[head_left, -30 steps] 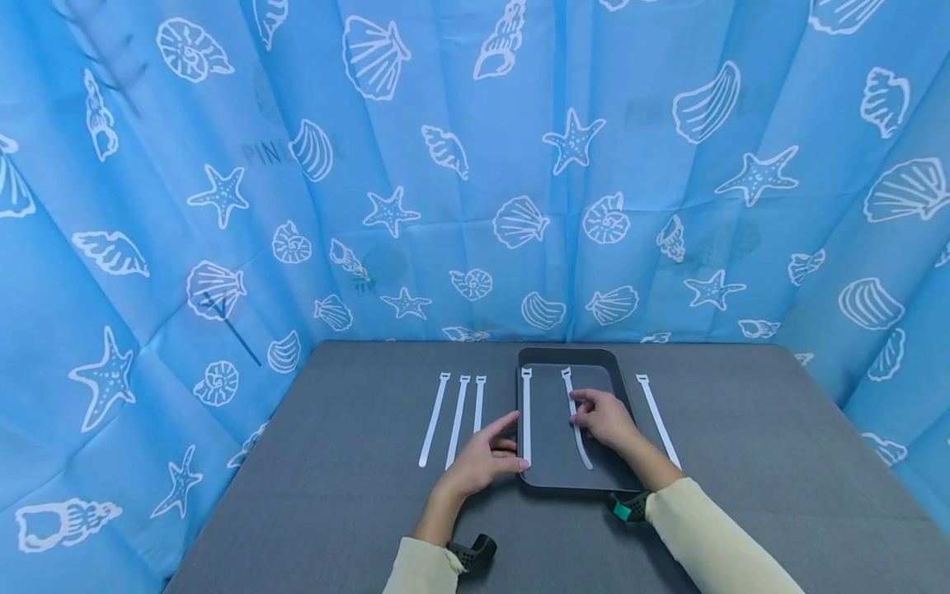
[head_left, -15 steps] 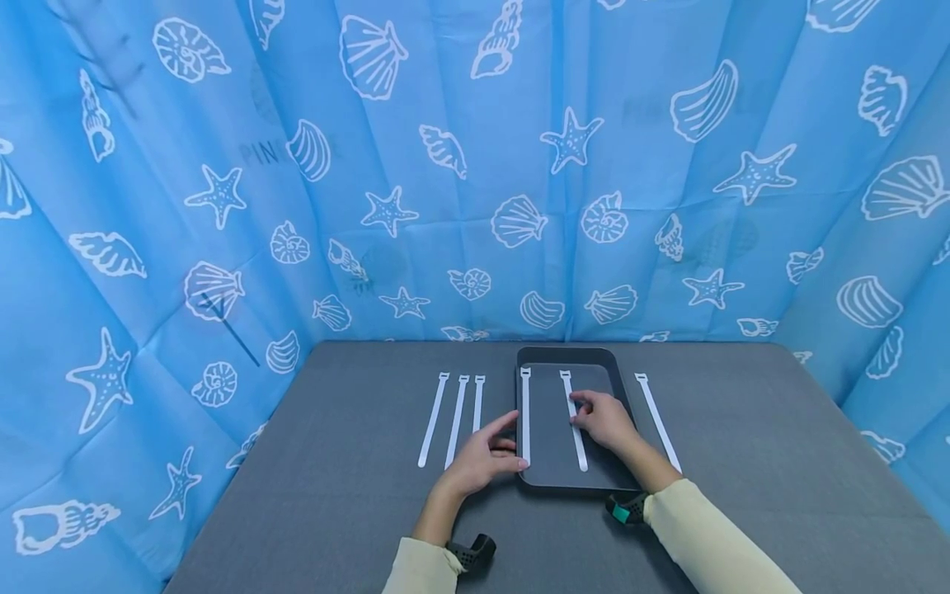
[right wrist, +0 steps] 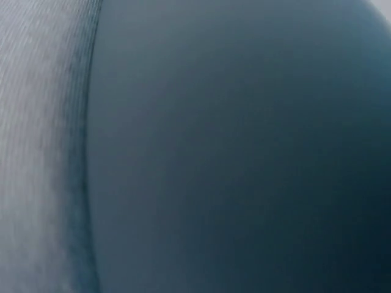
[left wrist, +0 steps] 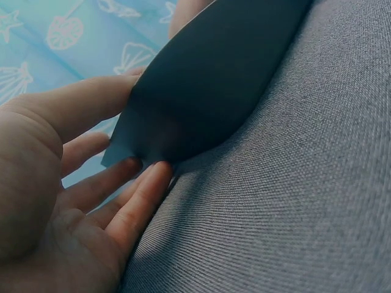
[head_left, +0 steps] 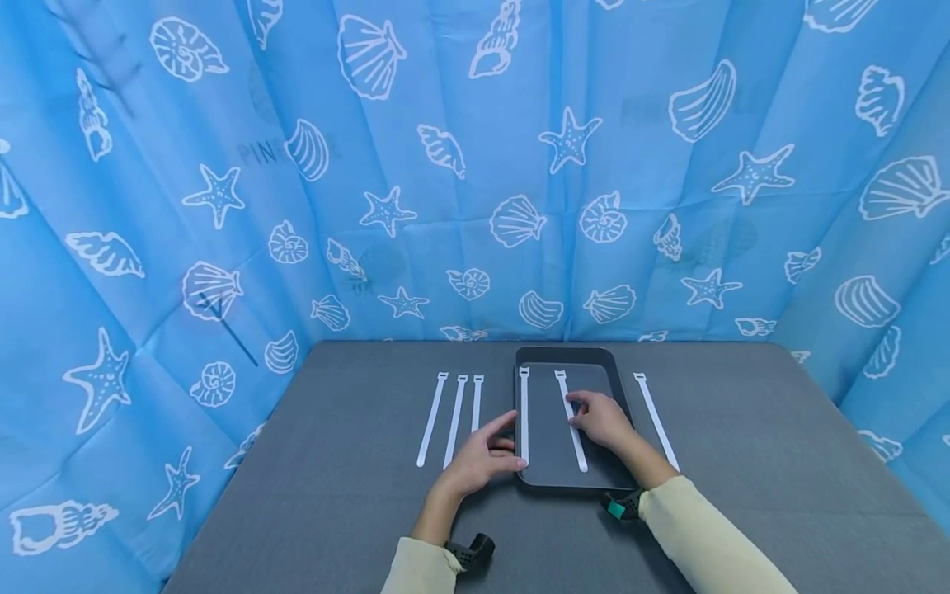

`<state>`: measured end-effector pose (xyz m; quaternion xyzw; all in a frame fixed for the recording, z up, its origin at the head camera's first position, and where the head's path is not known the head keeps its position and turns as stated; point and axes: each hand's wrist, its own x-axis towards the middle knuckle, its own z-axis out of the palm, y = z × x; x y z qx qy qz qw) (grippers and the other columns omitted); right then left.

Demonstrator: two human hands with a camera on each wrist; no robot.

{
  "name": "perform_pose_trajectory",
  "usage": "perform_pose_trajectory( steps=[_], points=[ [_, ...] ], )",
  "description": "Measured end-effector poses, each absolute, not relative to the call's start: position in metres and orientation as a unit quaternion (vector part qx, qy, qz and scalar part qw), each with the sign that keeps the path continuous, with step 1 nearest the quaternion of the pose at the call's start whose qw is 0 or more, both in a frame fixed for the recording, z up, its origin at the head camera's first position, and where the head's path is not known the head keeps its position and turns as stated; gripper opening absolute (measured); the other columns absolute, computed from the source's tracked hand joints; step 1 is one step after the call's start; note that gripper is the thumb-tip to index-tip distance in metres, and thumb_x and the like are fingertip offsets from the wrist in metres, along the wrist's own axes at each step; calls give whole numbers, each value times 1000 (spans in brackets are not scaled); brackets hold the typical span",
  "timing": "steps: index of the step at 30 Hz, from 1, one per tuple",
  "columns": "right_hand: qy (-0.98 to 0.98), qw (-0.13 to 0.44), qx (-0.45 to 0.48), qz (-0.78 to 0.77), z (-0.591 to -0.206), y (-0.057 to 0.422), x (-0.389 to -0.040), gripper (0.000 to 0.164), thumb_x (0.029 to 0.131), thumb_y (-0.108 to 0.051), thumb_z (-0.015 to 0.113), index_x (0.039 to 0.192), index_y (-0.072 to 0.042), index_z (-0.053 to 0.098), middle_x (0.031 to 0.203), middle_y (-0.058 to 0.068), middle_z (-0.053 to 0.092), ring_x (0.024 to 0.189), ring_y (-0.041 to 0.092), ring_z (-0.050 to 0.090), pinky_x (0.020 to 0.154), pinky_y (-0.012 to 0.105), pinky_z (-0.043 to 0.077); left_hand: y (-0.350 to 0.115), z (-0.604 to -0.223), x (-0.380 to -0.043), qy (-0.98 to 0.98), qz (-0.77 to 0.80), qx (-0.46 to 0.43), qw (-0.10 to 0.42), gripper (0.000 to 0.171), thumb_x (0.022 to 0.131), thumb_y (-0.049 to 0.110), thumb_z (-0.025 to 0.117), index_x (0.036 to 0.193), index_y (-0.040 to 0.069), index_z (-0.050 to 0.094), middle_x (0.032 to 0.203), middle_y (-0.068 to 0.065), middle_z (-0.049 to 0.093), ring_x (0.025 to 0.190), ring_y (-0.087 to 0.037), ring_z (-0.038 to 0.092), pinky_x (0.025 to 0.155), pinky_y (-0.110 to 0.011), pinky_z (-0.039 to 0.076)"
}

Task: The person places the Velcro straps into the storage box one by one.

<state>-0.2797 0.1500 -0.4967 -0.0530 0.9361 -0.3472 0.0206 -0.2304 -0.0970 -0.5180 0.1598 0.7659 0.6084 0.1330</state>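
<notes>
A dark shallow tray (head_left: pixel 567 355) stands on the table with two white hook-and-loop cable ties lying lengthwise in it. Along its left wall runs one cable tie (head_left: pixel 524 421). The other tie (head_left: pixel 578 446) lies near the middle, and my right hand (head_left: pixel 603 421) pinches its edge between thumb and forefinger. My left hand (head_left: pixel 473 464) grips the tray's left wall. In the left wrist view its thumb (left wrist: pixel 85 107) goes over the rim and the other fingers (left wrist: pixel 143 198) press the outer wall. Only the blurred tray wall (right wrist: pixel 244 140) and cloth fill the right wrist view.
Left of the tray lie three more white ties, the nearest one (head_left: pixel 477 404) partly behind my left hand. Another tie (head_left: pixel 656 421) lies right of the tray. A grey cloth (head_left: pixel 334 495) covers the table; a blue shell-print curtain (head_left: pixel 475 165) hangs behind and at both sides.
The tie in my right hand has straightened, its lower end shifting left from a bent position, and its slotted head has moved slightly left. The left hand keeps its place on the tray.
</notes>
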Motion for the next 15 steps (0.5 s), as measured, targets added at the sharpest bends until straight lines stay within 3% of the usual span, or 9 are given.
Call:
perform_pose_trajectory(
  steps=[5, 8, 10, 15],
  points=[
    [952, 28, -39, -303, -495, 141, -281, 41, 87, -9, 71, 126, -3, 62, 85, 9, 61, 74, 23, 55, 66, 38, 45, -98, -517, -230, 760, 613, 168, 133, 78, 84, 15, 77, 151, 17, 37, 145, -9, 42, 109, -21, 57, 85, -31, 53],
    [960, 28, -31, -278, -496, 135, -281, 42, 87, -13, 71, 127, -6, 61, 109, 17, 64, 96, 33, 60, 83, 49, 47, -98, -516, -229, 757, 617, 167, 136, 79, 83, 16, 77, 151, 16, 36, 145, -10, 42, 108, -21, 57, 85, -30, 53],
    [963, 31, -25, -266, -497, 131, -280, 43, 88, -15, 71, 129, -8, 61, 124, 20, 61, 111, 38, 57, 92, 56, 43, -98, -516, -230, 757, 617, 164, 138, 80, 83, 17, 78, 151, 17, 36, 145, -9, 41, 108, -20, 57, 85, -30, 53],
    [968, 42, -14, -247, -495, 124, -278, 44, 91, -20, 69, 133, -11, 58, 131, 20, 56, 120, 41, 51, 95, 59, 40, -97, -514, -229, 761, 613, 164, 135, 81, 83, 18, 78, 151, 16, 36, 146, -10, 41, 109, -21, 57, 86, -31, 53]
  ],
)
